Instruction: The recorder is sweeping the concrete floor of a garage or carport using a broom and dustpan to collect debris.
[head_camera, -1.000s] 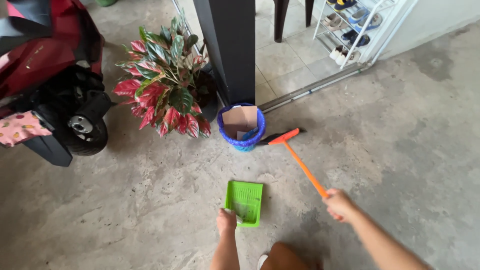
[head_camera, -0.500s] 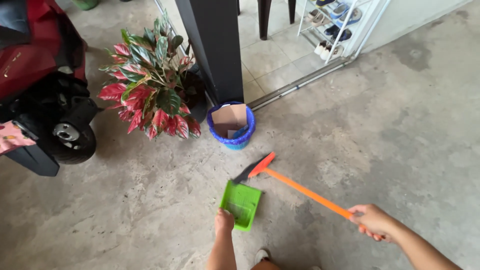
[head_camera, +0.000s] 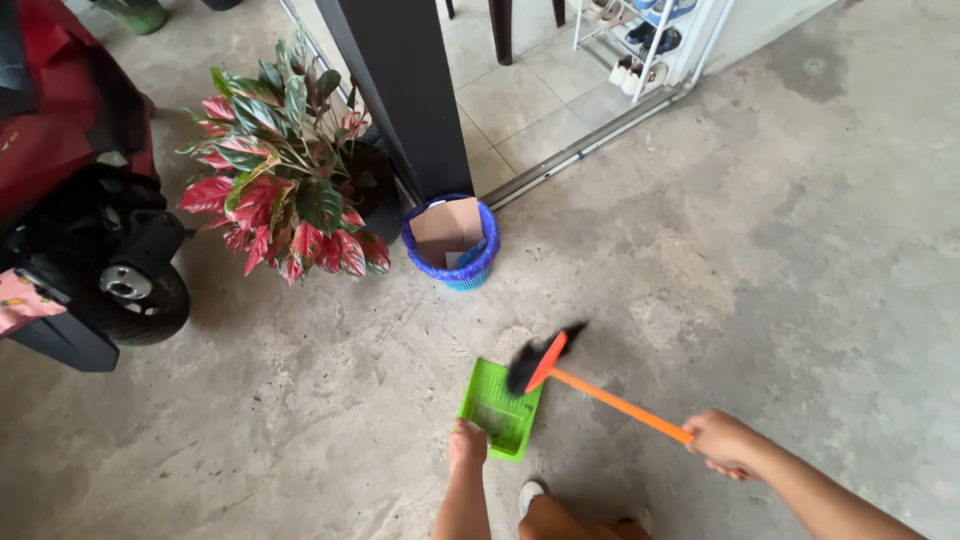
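Blue woven plastic waste basket (head_camera: 452, 246) stands on the grey concrete floor (head_camera: 780, 250) at the foot of a dark pillar (head_camera: 400, 90), with a brown cardboard piece (head_camera: 447, 220) standing in it. Nearer, a green plastic dustpan (head_camera: 498, 406) lies flat on the floor; what it holds cannot be made out. Left hand (head_camera: 467, 445) is closed on its near end. Right hand (head_camera: 722, 441), well to the right, is wrapped around an orange-handled brush (head_camera: 600, 393), whose dark bristles rest at the dustpan's far right corner
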